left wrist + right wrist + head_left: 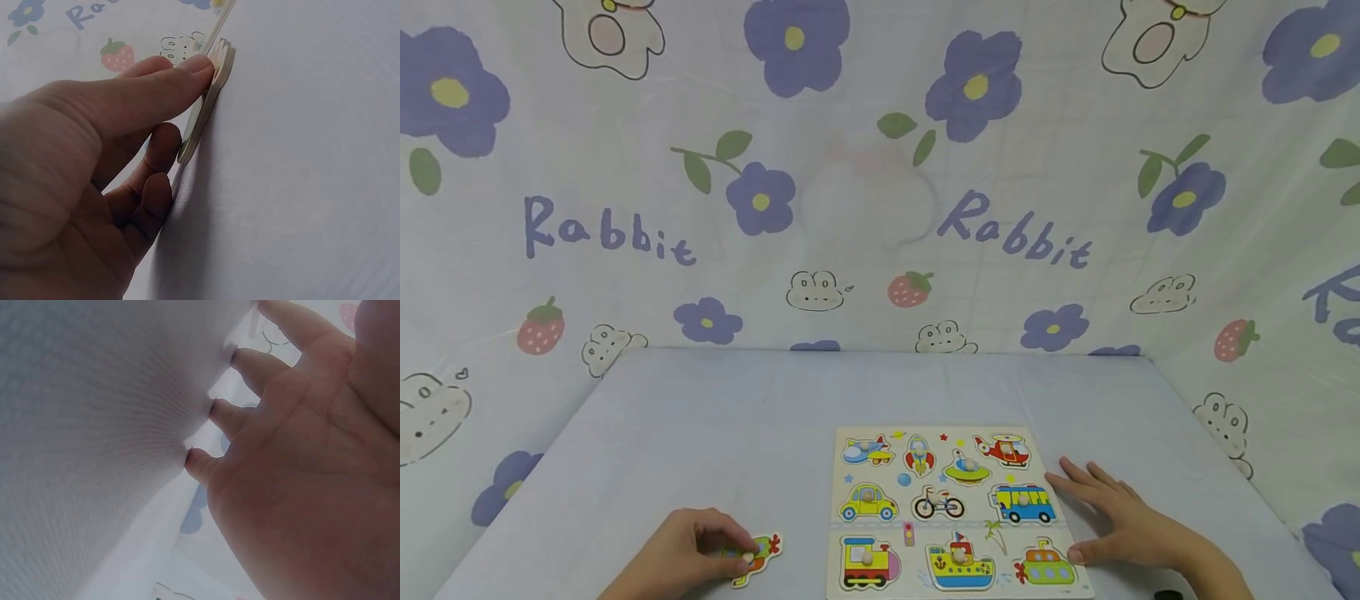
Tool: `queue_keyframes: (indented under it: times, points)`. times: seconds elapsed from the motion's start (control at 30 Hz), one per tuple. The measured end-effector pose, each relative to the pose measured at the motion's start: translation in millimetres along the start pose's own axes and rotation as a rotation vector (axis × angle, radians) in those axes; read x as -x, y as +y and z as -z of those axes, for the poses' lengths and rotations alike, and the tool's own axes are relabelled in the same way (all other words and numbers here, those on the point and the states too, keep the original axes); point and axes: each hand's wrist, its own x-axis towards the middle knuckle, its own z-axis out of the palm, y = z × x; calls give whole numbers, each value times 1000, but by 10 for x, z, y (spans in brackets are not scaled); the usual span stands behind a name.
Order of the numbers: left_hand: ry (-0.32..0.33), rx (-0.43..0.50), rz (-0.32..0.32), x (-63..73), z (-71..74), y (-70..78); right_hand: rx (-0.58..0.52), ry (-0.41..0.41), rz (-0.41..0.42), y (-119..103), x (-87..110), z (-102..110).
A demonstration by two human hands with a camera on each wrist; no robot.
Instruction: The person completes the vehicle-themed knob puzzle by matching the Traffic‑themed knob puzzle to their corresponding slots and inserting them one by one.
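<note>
At the front left, my left hand (688, 546) pinches a wooden submarine puzzle piece (767, 550) between thumb and fingers. It is green and orange with a red propeller, and part of it is hidden by the fingers. In the left wrist view the piece (219, 81) shows its thin edge, low over the tabletop. A wooden puzzle board (910, 433) with vehicle pictures lies to the right of this hand. My right hand (1127, 521) is spread beside the board's right edge, its thumb at the edge near the submarine picture (1048, 568). Its fingertips (222, 412) rest on the table cloth.
Knobbed pieces sit in the board, among them a train (868, 567), a boat (958, 571) and a bus (1024, 507). A pale cloth covers the table (715, 433). A printed curtain (865, 192) rises behind and at both sides. A small black object (1168, 595) shows at the front right.
</note>
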Motion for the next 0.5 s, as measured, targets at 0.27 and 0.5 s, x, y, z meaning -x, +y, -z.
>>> queue_keyframes:
  times: [0.27,0.5]
  points:
    - [57,23,82,8,-14,37,-9,-9,-5,-12,12,-5]
    - [235,-99,39,-62,-21,126,4,-8,3,-9,10,2]
